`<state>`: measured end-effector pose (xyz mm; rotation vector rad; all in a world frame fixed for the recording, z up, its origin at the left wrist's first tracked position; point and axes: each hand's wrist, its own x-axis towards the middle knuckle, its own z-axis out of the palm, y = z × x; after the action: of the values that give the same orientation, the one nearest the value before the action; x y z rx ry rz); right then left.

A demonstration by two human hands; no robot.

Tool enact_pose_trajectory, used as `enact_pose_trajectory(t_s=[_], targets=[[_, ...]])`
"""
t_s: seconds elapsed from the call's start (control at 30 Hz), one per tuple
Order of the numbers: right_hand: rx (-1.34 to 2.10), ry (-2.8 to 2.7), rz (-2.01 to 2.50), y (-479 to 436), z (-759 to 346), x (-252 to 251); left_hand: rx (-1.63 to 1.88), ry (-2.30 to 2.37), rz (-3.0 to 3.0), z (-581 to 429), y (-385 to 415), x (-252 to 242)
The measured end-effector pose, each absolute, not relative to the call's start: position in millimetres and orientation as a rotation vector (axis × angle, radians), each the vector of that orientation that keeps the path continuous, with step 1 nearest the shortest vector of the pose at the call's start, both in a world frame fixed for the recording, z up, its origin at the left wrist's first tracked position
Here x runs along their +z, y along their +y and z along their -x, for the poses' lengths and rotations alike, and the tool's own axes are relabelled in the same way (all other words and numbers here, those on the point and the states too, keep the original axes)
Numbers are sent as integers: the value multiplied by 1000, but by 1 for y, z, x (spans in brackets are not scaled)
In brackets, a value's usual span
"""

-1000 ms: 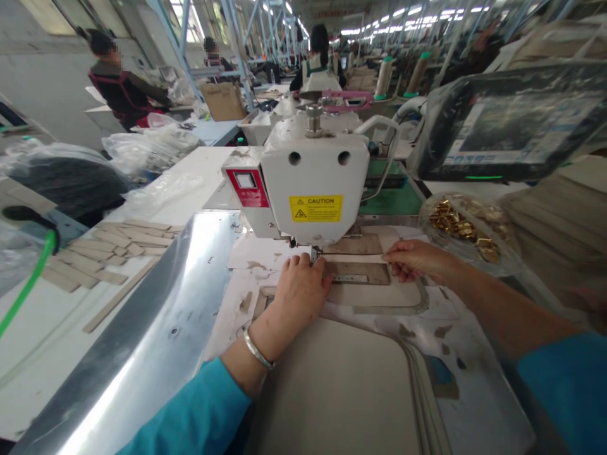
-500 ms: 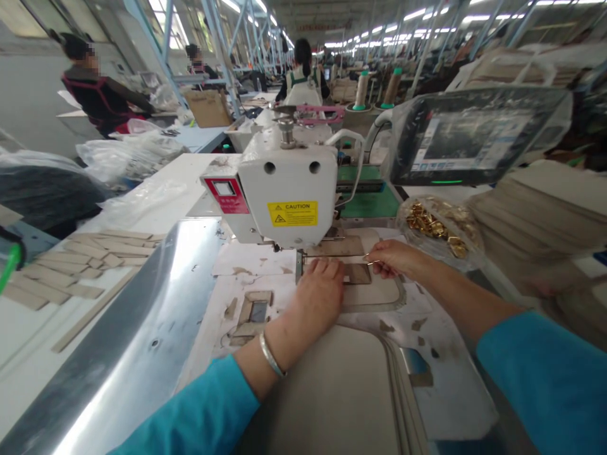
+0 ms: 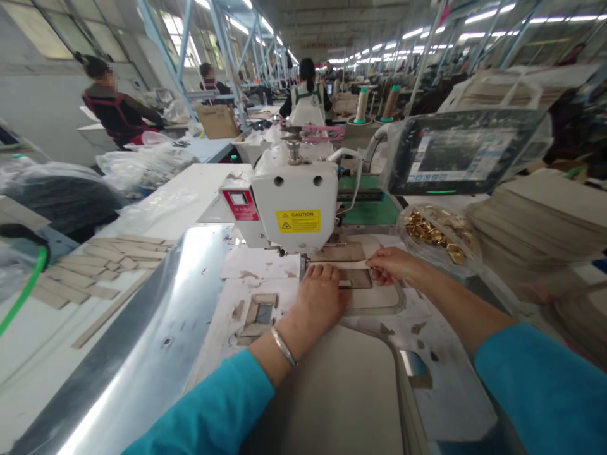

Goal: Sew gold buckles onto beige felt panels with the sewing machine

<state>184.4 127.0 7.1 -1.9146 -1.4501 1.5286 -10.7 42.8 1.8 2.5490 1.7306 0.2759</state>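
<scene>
Beige strip (image 3: 344, 265) lies across the pale sewing template (image 3: 374, 303), just below the foot of the sewing machine at 12 o'clock. The left hand (image 3: 322, 296), a metal bangle (image 3: 283, 346) on its wrist, presses flat on the template beside the strip, its fingers side by side. The right hand (image 3: 393, 265) comes in from 3 o'clock, its fingertips (image 3: 375, 260) pinched together on the strip's end.

At 2 o'clock, a clear plastic bag (image 3: 441, 235) holds a heap of gold metal fittings (image 3: 427, 232), next to a tall stack of beige pieces (image 3: 535, 230). Loose beige strips (image 3: 95, 268) lie on a white table (image 3: 190, 183) at 10 o'clock. Beyond them, plastic bags (image 3: 142, 169) hold more pieces, and one bag (image 3: 61, 202) holds something dark. Farther off at 11 o'clock stands a cardboard box (image 3: 217, 121).
</scene>
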Motion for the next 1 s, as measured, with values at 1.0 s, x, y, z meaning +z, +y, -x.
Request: enact_pose_trajectory(t_s=[1.0], targets=[[1421,-1609,2041,134,-134,12,233,1835,-2463,105,36,5]])
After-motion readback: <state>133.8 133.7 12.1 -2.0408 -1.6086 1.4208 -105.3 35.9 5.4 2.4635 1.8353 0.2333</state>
